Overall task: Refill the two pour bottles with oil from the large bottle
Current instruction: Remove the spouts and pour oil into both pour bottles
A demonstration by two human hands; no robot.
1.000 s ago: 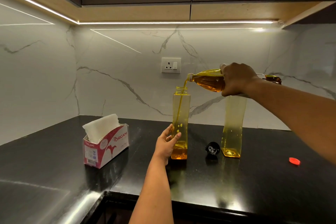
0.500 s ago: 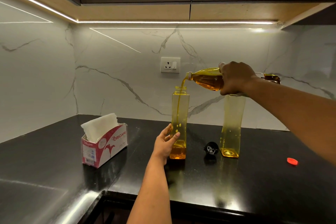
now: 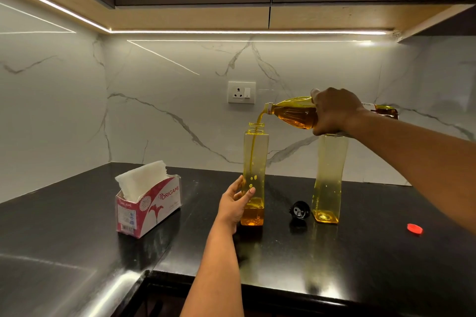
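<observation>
Glossy black stone counter point(image 3: 334, 260), clear yellow plastic pour bottles point(image 3: 253, 162), veined polished marble wall point(image 3: 180, 110), cardboard tissue box point(image 3: 148, 210)

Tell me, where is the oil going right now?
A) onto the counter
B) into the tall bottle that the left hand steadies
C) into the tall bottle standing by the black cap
B: the stream from the big bottle drops into the open neck of the tall bottle that the left hand holds low down.

Both forearms bare, no sleeves/jewellery on hands point(image 3: 233, 203).
</observation>
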